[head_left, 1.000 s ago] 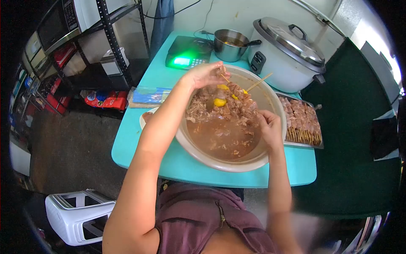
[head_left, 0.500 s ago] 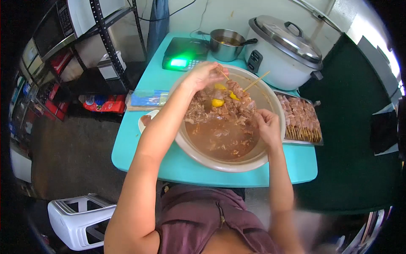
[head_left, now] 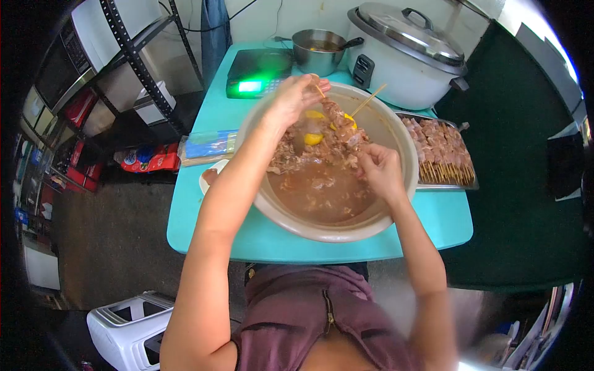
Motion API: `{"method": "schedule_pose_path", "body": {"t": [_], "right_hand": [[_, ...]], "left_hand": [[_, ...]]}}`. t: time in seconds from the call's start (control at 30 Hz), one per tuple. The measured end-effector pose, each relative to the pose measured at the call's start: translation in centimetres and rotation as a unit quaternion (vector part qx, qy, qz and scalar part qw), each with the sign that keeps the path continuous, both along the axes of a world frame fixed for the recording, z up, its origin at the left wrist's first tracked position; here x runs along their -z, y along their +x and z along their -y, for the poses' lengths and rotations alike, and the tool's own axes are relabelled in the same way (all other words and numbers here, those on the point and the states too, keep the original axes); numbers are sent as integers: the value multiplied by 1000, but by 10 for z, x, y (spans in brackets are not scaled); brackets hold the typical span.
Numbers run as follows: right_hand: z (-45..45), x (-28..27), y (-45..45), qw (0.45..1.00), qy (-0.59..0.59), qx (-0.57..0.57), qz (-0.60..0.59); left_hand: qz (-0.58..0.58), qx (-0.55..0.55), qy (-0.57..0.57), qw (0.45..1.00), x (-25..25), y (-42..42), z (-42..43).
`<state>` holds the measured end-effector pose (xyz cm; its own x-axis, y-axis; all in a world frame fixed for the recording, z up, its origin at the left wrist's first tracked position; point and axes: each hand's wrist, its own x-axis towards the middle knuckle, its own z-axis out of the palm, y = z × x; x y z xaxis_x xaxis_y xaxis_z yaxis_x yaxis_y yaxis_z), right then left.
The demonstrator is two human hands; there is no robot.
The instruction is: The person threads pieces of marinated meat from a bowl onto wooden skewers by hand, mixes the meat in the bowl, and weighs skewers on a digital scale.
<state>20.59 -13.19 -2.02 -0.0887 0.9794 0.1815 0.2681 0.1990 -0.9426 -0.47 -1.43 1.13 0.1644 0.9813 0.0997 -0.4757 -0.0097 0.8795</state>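
My left hand (head_left: 299,97) is closed on the bare upper end of a meat skewer (head_left: 335,115), whose wooden stick slants down to the right over the large beige basin (head_left: 309,232). At the lower end of the threaded meat, my right hand (head_left: 382,171) pinches with thumb and fingers; the stick's tip is hidden there. Sliced raw meat (head_left: 286,156) is heaped in the basin's far part, with brown liquid (head_left: 325,198) nearer me. Yellow citrus pieces (head_left: 313,139) lie among the meat. A second wooden stick (head_left: 370,99) pokes up toward the basin's right rim.
A tray of finished skewers (head_left: 440,148) sits right of the basin on the turquoise table (head_left: 291,252). Behind stand a lit scale (head_left: 253,74), a steel pot (head_left: 317,55) and a large rice cooker (head_left: 402,62). Packaged sticks (head_left: 210,145) and a small white dish (head_left: 207,180) lie left.
My right hand has moved inward, from beside the basin's right wall to the skewer's lower end. My left hand keeps its hold on the stick. The whole view has shifted slightly.
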Motion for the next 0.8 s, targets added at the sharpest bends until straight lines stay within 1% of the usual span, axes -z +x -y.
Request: {"method": "schedule_pose_path", "body": {"t": [0.1, 0.2, 0.3, 0.53, 0.63, 0.7, 0.8], "right_hand": [[-5, 7, 5, 1000, 25, 7, 18], [-8, 12, 6, 999, 43, 31, 1], [-6, 9, 4, 999, 33, 32, -20], [-5, 5, 6, 999, 32, 21, -9], [-5, 6, 6, 999, 18, 26, -17], [-6, 8, 6, 998, 25, 25, -43], [-4, 3, 7, 999, 27, 24, -18]], "left_hand": [[-4, 37, -3, 999, -1, -3, 1], [2, 54, 2, 999, -3, -4, 4], [2, 56, -3, 998, 2, 0, 3], [3, 72, -8, 997, -3, 5, 10], [2, 84, 10, 996, -4, 3, 11], [-3, 98, 18, 995, -5, 1, 12], [-15, 89, 20, 996, -6, 3, 14]]}}
